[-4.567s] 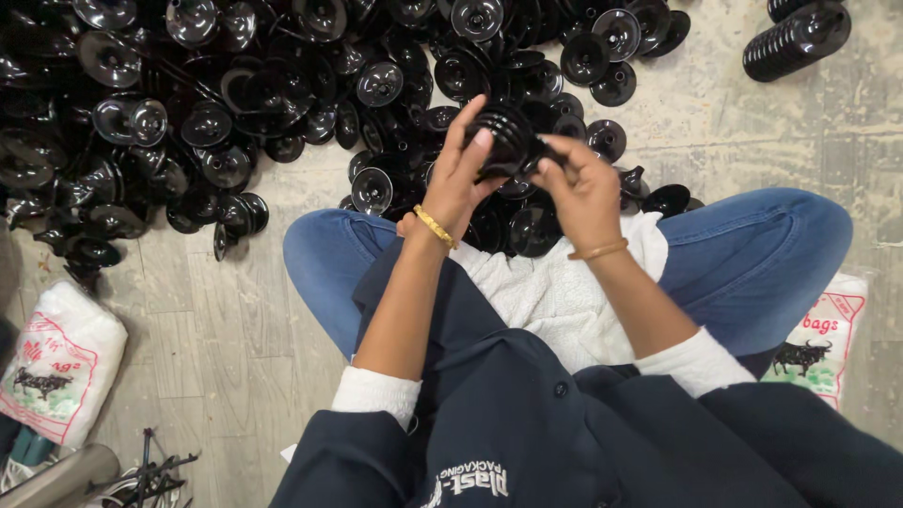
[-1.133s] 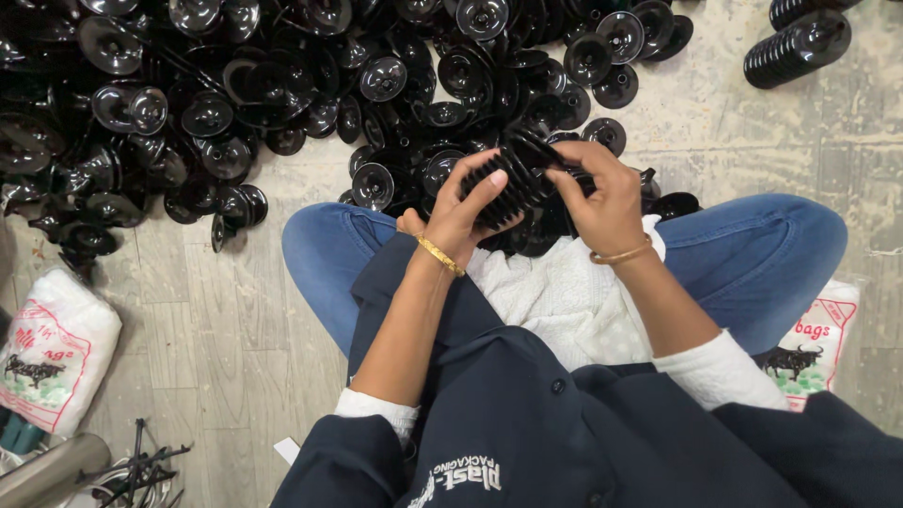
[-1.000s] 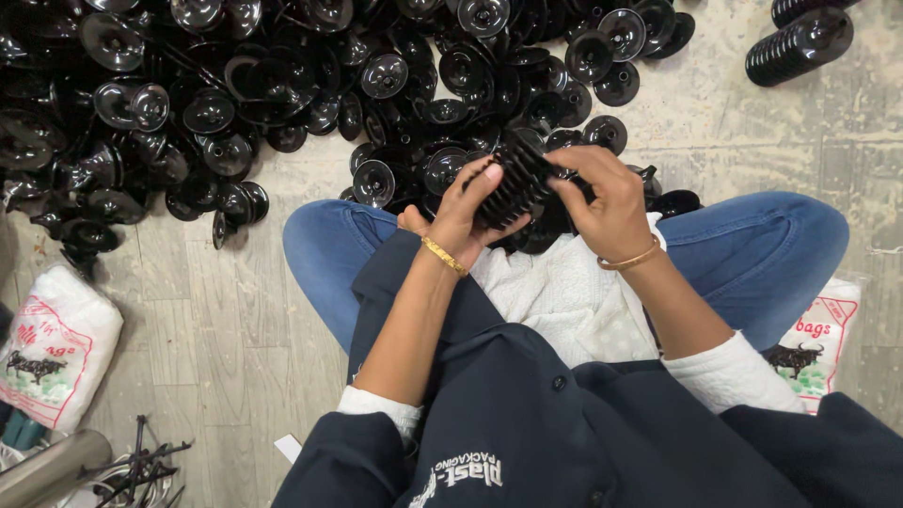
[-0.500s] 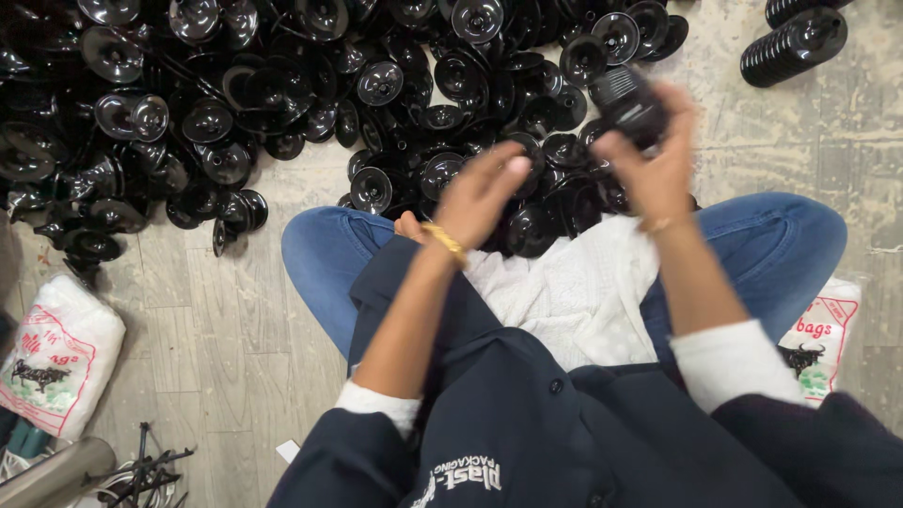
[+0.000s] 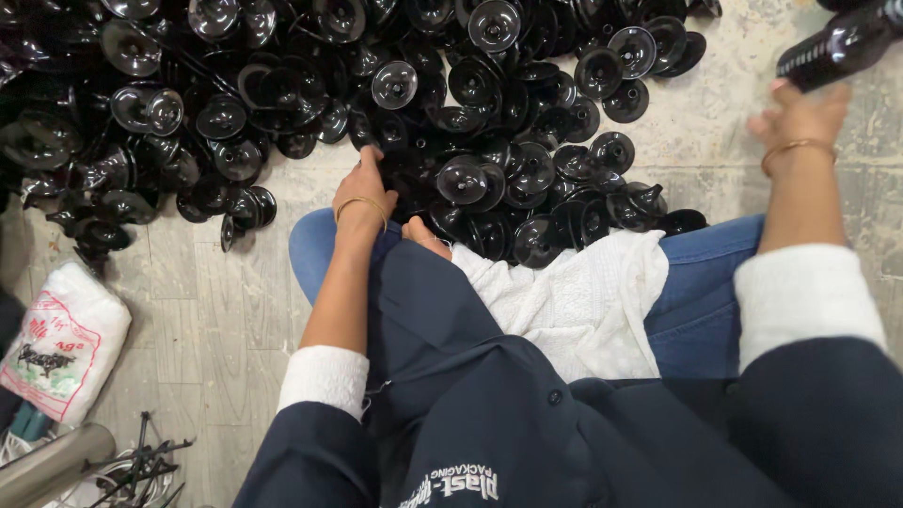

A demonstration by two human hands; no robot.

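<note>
A big heap of black plastic discs (image 5: 282,85) covers the floor in front of my crossed legs. My left hand (image 5: 362,188), a gold bangle on its wrist, lies palm down at the heap's near edge with its fingertips among the discs. My right hand (image 5: 800,118) is stretched far to the right, blurred, and its fingertips touch the lower end of a long black stack of discs (image 5: 842,47) that lies on the floor at the top right. Whether that hand still grips the stack is unclear. A white cloth (image 5: 564,301) lies in my lap.
A white printed bag (image 5: 61,339) lies on the tiled floor at the left. A metal tube (image 5: 47,466) and a wire frame (image 5: 141,466) are at the bottom left. Loose discs reach up to my knees.
The stack that both hands held over my lap has gone to the far right in my right hand. My left hand let go and dropped to the heap.
</note>
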